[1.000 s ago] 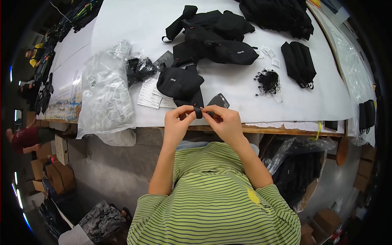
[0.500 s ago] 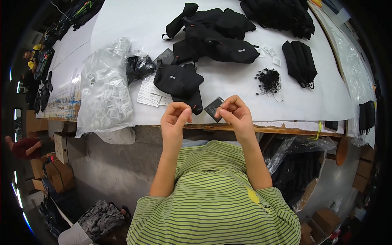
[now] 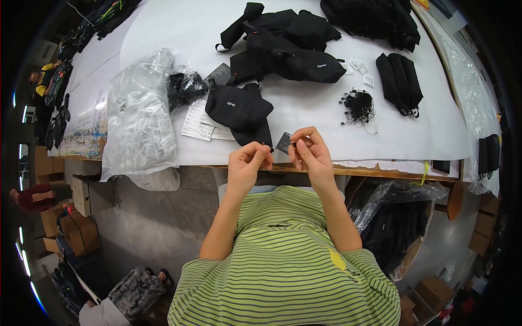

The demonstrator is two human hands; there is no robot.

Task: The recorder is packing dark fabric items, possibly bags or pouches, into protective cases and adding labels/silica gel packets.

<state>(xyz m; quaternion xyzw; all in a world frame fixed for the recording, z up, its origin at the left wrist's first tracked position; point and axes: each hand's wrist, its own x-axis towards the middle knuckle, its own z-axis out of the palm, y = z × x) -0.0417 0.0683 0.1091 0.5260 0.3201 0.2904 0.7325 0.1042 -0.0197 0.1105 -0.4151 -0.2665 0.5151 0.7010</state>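
Hands are held near each other at the front edge of the worktop (image 3: 416,138). On the left hand (image 3: 247,167), thumb and forefinger are pinched together, but it cannot be told whether something thin is gripped between them. By the right hand (image 3: 315,163), a dark card (image 3: 284,142) is grasped at its side, although whether its edge or a cord is pinched cannot be made out. Just beyond the left fingertips, a black pouch (image 3: 235,103) is seen lying on the worktop, its strap pointed toward the hands; contact between the strap and the fingers is not clear. Beside the pouch, on its left, printed white papers (image 3: 197,124) are spread, partly overlapped, and near them a small bag of black pieces (image 3: 186,91) is placed. Farther left, a large clear bag (image 3: 142,122) is filled with white labels. Behind the pouch, more black pouches (image 3: 293,57) are piled loosely. To the right of this pile, some small white tags (image 3: 360,69) are scattered, with a tangle of black cords (image 3: 359,106) below them. Farther right, folded black pieces (image 3: 399,84) are laid together, and behind these a heap of black fabric (image 3: 375,24) is seen. Under the right side of the worktop, black goods are covered by clear plastic (image 3: 375,202). At far left, a cardboard box (image 3: 80,234) is placed on the floor.
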